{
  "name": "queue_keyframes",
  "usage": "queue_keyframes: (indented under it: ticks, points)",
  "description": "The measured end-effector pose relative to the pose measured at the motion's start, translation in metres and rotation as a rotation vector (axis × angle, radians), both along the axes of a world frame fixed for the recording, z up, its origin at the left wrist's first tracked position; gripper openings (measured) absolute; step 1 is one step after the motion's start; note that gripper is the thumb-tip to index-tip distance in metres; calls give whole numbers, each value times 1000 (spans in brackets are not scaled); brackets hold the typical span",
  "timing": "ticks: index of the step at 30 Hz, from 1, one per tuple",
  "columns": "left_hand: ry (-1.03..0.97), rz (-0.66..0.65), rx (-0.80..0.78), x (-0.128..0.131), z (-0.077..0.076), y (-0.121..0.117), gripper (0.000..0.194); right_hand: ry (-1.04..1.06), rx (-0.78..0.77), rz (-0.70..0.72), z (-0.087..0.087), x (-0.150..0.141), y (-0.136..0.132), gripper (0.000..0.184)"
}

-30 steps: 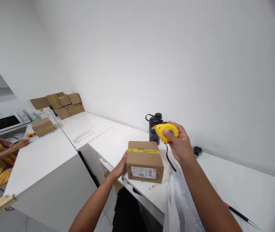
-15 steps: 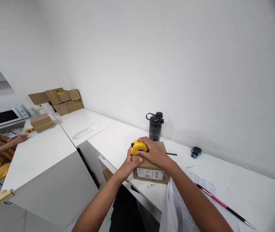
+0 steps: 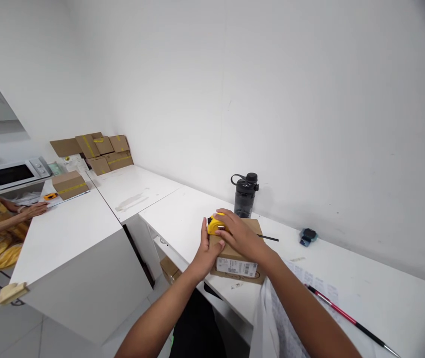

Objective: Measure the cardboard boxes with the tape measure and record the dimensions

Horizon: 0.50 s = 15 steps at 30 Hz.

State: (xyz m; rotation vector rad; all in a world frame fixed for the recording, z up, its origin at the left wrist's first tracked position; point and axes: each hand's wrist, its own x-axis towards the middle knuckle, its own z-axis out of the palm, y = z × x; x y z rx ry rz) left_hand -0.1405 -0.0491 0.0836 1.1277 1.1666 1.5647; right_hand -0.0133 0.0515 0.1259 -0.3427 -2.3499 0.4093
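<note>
A small cardboard box (image 3: 232,252) with a white printed label on its front sits on the white table. On top of it, toward the left edge, is a yellow tape measure (image 3: 215,226) with black parts. My right hand (image 3: 243,237) reaches over the box with its fingers closed around the tape measure's case. Gripping the box's left side is my left hand (image 3: 205,256), thumb on the top near the front edge. A thin black strip (image 3: 270,238) sticks out past the box's right side; its other end is hidden behind my right hand.
A dark shaker bottle (image 3: 245,195) stands right behind the box. To the right lie a small dark device (image 3: 308,235), printed paper (image 3: 317,283) and a red-and-black rod (image 3: 341,312). At left, a co-worker's hand (image 3: 35,210) rests by another box (image 3: 70,186); stacked cartons (image 3: 104,149) and a microwave (image 3: 13,174) are beyond.
The whole scene has shifted slightly to the right in view. Both hands stay on the box and tape measure, with the right fingers a little further over the case.
</note>
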Motion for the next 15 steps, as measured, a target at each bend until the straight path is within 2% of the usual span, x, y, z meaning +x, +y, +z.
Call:
queue_keyframes:
  ticks: [3,8,15]
  points:
    - [50,52,42,2,-1,-1,88,-34,35,6,8,3,-6,42]
    - [17,101,59,6,-5,0,84,-110,24,22,28,16,-14,40]
    - [228,198,27,0,-14,4,50,-209,-49,17,34,42,8,36]
